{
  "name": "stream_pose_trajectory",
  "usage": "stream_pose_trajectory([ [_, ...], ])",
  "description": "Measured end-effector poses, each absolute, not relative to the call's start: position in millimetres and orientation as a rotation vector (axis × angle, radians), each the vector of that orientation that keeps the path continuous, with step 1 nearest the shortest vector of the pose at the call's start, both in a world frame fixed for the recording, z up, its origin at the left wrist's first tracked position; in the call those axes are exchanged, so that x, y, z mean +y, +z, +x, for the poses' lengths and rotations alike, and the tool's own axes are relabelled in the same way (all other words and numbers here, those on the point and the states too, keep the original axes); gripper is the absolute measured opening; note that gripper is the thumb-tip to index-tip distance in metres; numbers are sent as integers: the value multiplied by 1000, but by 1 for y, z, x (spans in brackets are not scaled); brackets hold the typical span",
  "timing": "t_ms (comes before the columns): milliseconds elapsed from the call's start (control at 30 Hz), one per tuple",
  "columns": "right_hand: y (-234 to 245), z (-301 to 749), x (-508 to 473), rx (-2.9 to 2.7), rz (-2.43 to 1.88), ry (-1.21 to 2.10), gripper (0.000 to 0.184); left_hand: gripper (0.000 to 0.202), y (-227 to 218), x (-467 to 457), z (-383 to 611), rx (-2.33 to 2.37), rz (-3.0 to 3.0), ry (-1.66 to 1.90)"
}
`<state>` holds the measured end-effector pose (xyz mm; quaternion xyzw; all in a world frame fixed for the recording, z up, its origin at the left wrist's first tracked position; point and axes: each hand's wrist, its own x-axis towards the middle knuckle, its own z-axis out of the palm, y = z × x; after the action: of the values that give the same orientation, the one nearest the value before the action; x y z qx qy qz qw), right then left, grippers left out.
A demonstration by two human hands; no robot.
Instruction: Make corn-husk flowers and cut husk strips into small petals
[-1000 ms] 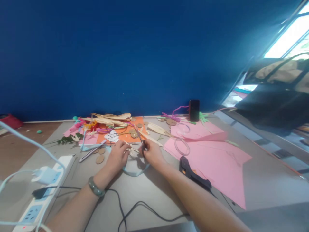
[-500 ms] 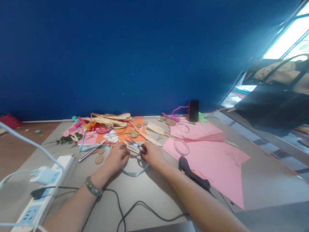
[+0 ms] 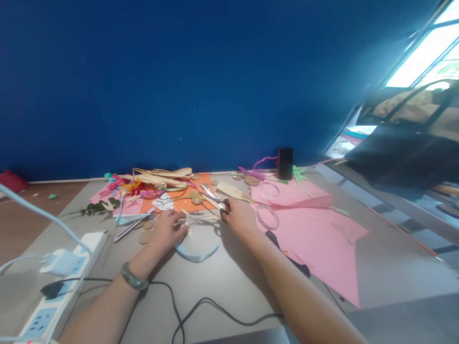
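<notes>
Watching from my station, I see the scissors (image 3: 213, 197) near the middle of the desk (image 3: 229, 282), at the front edge of the orange paper (image 3: 181, 204). Their blades point away and to the left. The right hand (image 3: 241, 219) has them. Its fingers (image 3: 229, 210) are closed through and around the dark handles, and the blades look slightly parted, though they are too small for me to be sure.

Just left of the scissors lie the pale strips (image 3: 189, 221), thin straw-coloured pieces on the desk. The left hand (image 3: 165, 232) rests beside them, palm down, with its fingertips bent onto their near ends. I cannot tell whether it pinches them or only presses on them. A green bracelet (image 3: 133, 278) sits on that wrist.

A light blue ribbon (image 3: 196, 255) curls on the desk between the two forearms. A clear ring (image 3: 267, 217) lies just right of the right hand, on the edge of the pink paper (image 3: 322, 234). A black glue gun (image 3: 293, 263) shows partly behind the right forearm. Wooden discs (image 3: 145, 236) lie near the left hand. A black cable (image 3: 204, 306) crosses the near desk, and a white power strip (image 3: 53, 298) sits far left. A blue wall (image 3: 215, 86) stands behind.
</notes>
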<state>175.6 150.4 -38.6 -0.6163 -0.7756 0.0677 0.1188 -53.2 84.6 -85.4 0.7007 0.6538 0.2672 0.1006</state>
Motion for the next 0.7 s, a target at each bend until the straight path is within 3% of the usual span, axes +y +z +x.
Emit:
stream_pose_trajectory([
  [200,-46,177,157,-2294,-1839,124,15,20,-95,86,-51,1817,2191,687],
  [467,-44,185,162,-2273,-1866,73,14,16,-89,88,-54,1930,2037,818],
  [700,-50,173,155,-2289,-1715,320,14,17,-89,89,-59,2067,1933,860],
])
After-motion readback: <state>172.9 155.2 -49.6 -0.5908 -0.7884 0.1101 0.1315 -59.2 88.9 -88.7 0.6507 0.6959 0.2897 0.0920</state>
